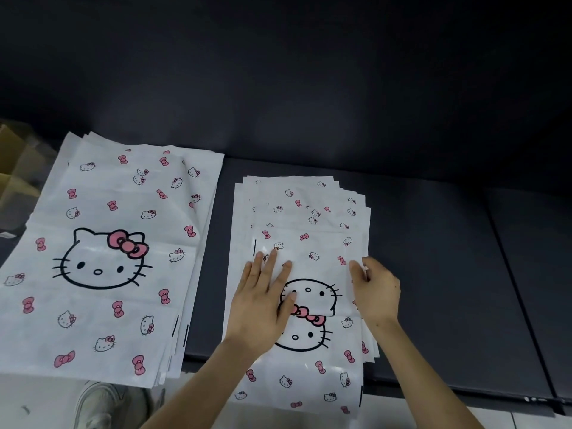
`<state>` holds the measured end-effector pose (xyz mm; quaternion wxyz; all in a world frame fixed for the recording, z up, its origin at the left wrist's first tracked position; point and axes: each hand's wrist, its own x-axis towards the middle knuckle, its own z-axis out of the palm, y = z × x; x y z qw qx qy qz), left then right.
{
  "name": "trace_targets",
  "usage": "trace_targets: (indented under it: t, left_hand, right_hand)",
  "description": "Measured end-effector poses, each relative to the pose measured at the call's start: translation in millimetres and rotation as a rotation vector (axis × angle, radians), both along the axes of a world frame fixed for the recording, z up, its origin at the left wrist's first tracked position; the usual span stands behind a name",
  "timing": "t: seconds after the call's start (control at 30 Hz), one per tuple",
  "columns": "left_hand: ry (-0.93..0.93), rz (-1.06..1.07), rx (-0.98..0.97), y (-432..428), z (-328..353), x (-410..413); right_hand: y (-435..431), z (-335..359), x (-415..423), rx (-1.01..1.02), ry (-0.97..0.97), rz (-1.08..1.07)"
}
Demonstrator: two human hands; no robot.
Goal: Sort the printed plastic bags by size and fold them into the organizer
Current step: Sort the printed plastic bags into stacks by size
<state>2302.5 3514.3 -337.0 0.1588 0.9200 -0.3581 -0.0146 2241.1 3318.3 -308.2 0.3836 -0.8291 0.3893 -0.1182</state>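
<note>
lying at left is the big-bag stack (102,261), with the small-bag stack (309,205) near it. the left hand (263,301) presses flat, fingers spread, on the folded top bag (312,261); the right hand (376,289) pinches its right edge. the film looks thin, limp and probably slippery, so grip it at the edges.

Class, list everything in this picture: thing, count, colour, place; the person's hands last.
Large printed plastic bags: one stack, white with pink bows, left.
Smaller printed plastic bags: one stack, same print, right.
Folded top bag: one, white, on the smaller stack.
Dark grey padded surface: one, under both stacks.
Brown cardboard box: one, far left.
Pale grey shoe: one, bottom left.
Left hand: one, flat, pressing the folded top bag.
Right hand: one, gripping its right edge.
</note>
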Motion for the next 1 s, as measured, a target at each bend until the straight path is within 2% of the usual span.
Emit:
trace_targets:
  t: [0.17, 0.47, 0.5, 0.53, 0.6, 0.63, 0.73, 0.9, 0.97, 1.0]
  left_hand:
    - [0.002, 0.01, -0.001, 1.2, -3.1, -4.9]
    - [-0.001, 0.001, 0.115, 2.5, -5.2, -5.9]
    - [-0.001, 0.001, 0.123, 2.5, -5.0, -6.0]
    - [0.003, 0.002, 0.126, 2.3, -4.5, -6.0]
    - [0.014, 0.004, 0.123, 1.5, -3.6, -6.1]
    - [0.018, 0.006, 0.117, 1.1, -3.2, -6.2]
    - [0.022, 0.013, 0.114, 0.3, -3.0, -6.9]
    - [0.018, 0.025, 0.151, 0.3, -2.7, -7.2]
    - [0.014, 0.025, 0.164, 0.7, -3.0, -7.3]
    - [0.012, 0.024, 0.168, 0.7, -3.0, -7.0]
  right_hand:
    - [-1.1, 0.4, 1.3, -0.013, 0.016, 0.009]
    - [1.2, 15.1, -3.1, 0.124, -0.028, -0.101]
    - [4.5, 18.4, -6.8, 0.028, -0.022, -0.13]
    - [8.9, 19.7, -11.8, -0.185, -0.012, -0.128]
    - [23.8, 14.4, -21.5, -0.596, -0.019, 0.002]
    - [33.3, 9.1, -24.0, -0.707, -0.005, 0.111]
    - [47.6, -13.1, -28.5, -0.761, 0.117, 0.361]
    - [10.5, -23.4, -54.5, -0.7, 0.347, 0.25]
    - [0.3, -17.7, -61.5, -0.715, 0.32, 0.245]
    - [-1.1, -14.2, -63.1, -0.744, 0.246, 0.248]
